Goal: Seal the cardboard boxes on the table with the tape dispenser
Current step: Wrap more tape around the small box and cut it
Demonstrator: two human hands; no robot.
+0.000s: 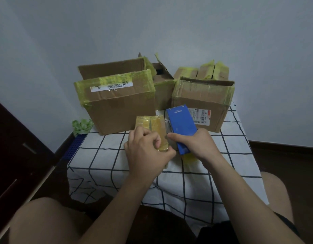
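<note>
A small cardboard box (156, 128) wrapped in yellowish tape lies at the middle of the checked tablecloth (102, 155). My left hand (145, 148) grips its near end, fingers curled over the top. My right hand (192, 143) holds the blue tape dispenser (181, 125), which is pressed against the small box's right side. Behind stand a large taped box (117, 104) on the left and another box (205, 103) on the right with its top open.
More taped boxes (203, 71) and an opened one (161, 74) sit at the back against the grey wall. A crumpled wad of green tape (81, 125) lies at the table's left edge. Dark furniture (16, 147) stands at left. My knees are below the table's front.
</note>
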